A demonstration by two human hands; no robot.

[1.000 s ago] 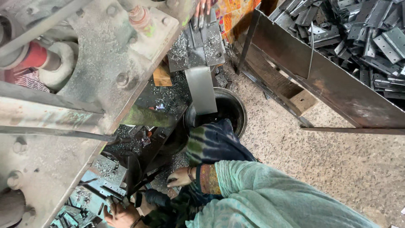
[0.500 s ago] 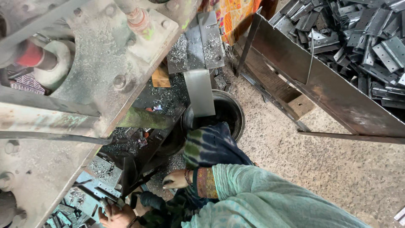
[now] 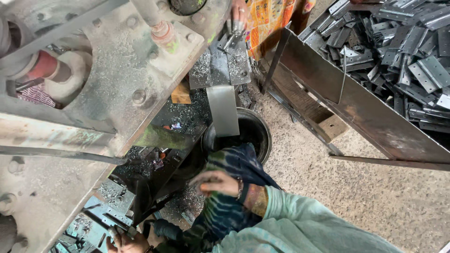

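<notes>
One round black bucket (image 3: 255, 133) sits under one flat steel chute (image 3: 224, 110); right hand (image 3: 218, 182) curled, blurred; left hand (image 3: 125, 241) pinches small metal pieces (image 3: 112, 233).

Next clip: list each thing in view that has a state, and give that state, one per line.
Left hand: low at the frame's bottom edge, fingers around small metal parts.
Right hand: raised over dark patterned cloth, blurred, grip unclear.
Bucket: open, dark inside, under the chute.
Chute: tilted down toward the bucket.
Bin: heaped with metal hinges.
Another person's hand: at the press table, touching metal pieces.
</notes>
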